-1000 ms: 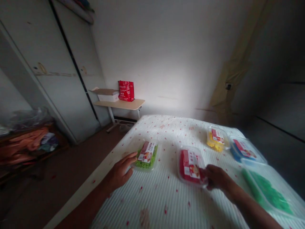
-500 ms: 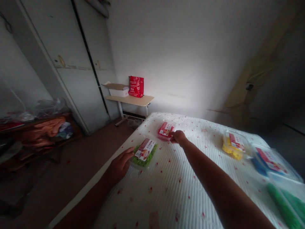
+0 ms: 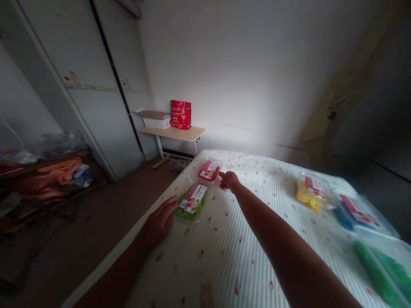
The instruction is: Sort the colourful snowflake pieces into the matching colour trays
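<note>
The fingers of the right hand (image 3: 228,179) are closed on the near edge of the red box (image 3: 209,170), a clear lidded pack with a red and white label, which is held at the far left part of the mattress (image 3: 224,256). The right arm is stretched well forward across the white, red-dotted cover. The fingers of the left hand (image 3: 159,221) are laid out flat and loose, with the fingertips touching the near left edge of the green box (image 3: 192,202); nothing is gripped by them. The green box is seen just in front of the red box, the two nearly touching. Further right, a yellow box (image 3: 311,192) and a blue box (image 3: 358,212) are set side by side, and a larger green tray (image 3: 382,265) is partly cut off at the lower right corner.
</note>
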The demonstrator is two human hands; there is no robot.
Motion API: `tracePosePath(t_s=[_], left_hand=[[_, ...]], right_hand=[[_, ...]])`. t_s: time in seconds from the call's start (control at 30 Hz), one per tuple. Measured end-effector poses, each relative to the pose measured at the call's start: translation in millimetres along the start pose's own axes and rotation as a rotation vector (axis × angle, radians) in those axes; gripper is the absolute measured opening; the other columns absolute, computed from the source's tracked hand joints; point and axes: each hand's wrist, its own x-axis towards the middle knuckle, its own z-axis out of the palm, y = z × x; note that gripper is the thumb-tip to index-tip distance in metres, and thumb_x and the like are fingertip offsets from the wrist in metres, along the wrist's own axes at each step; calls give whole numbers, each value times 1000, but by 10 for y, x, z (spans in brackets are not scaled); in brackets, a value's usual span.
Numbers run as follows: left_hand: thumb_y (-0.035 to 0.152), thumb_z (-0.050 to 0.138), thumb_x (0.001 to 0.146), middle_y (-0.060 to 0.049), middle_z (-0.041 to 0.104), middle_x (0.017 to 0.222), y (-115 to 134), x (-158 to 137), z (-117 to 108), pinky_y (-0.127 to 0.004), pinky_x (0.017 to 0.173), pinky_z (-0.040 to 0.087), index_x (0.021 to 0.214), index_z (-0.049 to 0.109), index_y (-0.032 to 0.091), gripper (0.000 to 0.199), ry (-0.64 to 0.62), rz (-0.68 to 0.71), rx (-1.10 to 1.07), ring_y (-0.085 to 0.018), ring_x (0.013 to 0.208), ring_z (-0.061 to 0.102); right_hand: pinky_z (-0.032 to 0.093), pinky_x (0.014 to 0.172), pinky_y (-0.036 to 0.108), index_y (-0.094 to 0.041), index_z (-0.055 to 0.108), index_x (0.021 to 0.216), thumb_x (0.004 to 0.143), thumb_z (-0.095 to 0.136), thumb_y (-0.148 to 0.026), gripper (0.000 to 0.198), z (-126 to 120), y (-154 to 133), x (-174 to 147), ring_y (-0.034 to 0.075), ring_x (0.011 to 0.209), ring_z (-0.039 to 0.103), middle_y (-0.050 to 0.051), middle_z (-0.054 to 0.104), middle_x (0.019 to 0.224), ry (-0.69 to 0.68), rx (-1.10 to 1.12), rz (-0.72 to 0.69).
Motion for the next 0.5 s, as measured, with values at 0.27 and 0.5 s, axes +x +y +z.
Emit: tracePosePath(t_s=[0.27, 0.5], left_hand=[[15, 36, 79, -6, 42, 140, 30, 14, -28, -34, 109, 35, 128, 42, 21, 50, 5, 33, 94, -20, 127, 43], [15, 38, 76, -5, 37, 143, 18, 23, 27, -34, 110, 32, 130, 40, 21, 55, -5, 19, 151, -21, 128, 41]], right_hand=[[46, 74, 26, -17, 57, 107, 80, 54, -18, 27, -1659, 409, -340, 22, 99, 61, 13, 65, 106, 414, -479, -20], [47, 71, 40, -13, 65, 93, 75, 50, -11, 24, -2801, 1027, -571, 35, 97, 61, 21, 64, 96, 525, -702, 322]])
